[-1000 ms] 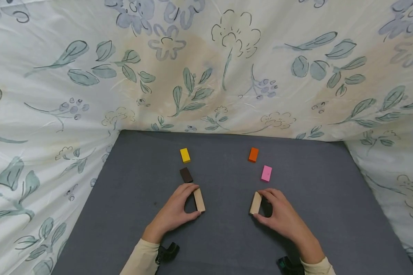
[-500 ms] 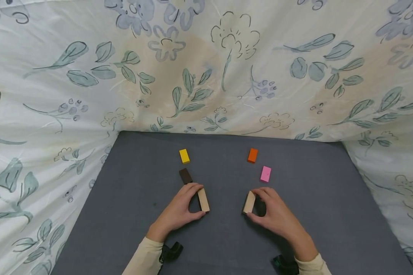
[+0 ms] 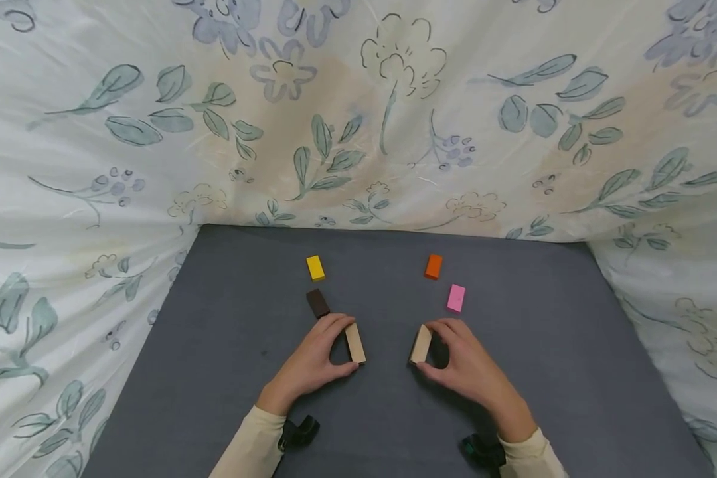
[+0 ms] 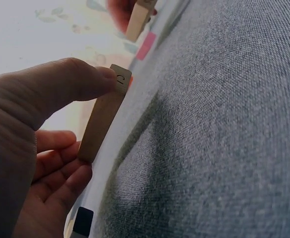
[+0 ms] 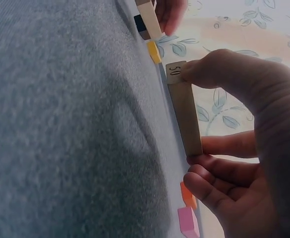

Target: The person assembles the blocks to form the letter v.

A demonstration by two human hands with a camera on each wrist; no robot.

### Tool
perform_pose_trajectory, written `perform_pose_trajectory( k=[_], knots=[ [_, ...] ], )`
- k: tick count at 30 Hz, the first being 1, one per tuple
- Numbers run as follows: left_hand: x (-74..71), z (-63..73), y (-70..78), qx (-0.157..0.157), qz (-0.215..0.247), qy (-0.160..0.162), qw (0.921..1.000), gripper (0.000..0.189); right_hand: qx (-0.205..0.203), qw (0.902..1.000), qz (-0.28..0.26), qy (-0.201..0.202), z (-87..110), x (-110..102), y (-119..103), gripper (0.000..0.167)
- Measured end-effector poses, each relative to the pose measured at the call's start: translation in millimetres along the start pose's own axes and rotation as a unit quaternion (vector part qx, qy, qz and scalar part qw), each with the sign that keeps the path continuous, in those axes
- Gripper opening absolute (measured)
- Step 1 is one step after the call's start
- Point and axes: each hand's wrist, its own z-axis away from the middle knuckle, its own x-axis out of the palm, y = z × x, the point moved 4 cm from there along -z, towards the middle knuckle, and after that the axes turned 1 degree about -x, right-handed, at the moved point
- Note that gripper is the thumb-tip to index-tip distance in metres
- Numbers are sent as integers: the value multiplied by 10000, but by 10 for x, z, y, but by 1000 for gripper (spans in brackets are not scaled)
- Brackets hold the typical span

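My left hand [image 3: 308, 364] pinches a plain wooden block [image 3: 355, 344] by its two ends, thumb at the near end and fingertips at the far end. My right hand [image 3: 475, 365] holds a second wooden block [image 3: 420, 344] the same way. The two blocks face each other across a gap on the grey cloth, their far ends leaning slightly apart. In the right wrist view the end of the right wooden block [image 5: 184, 111] bears a stamped number. Dark marks also show on the end of the left wooden block [image 4: 104, 114], partly covered by the thumb.
A dark brown block [image 3: 318, 303] lies just beyond my left fingertips, with a yellow block [image 3: 315, 268] behind it. Past my right hand lie a pink block [image 3: 456, 298] and an orange block [image 3: 433, 267]. Floral fabric [image 3: 334, 119] rises along the back and sides of the grey cloth [image 3: 227, 292].
Both hands have moved inward with their wooden blocks, the right one farther leftward, so the gap between the blocks has narrowed. The coloured blocks stay put; the head view has shifted slightly.
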Motion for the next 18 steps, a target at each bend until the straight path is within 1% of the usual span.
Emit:
perform_pose_trajectory(
  k=[6, 9, 18],
  knots=[
    [12, -12, 39, 118, 28, 37, 9999, 78, 93, 9999, 11, -124, -34, 35, -43, 67],
    [27, -19, 44, 97, 22, -20, 9999, 78, 139, 9998, 17, -166, -40, 58, -51, 67],
    [47, -26, 26, 88, 48, -13, 9999, 79, -15, 10000, -4, -56, -87, 100, -104, 67]
  ],
)
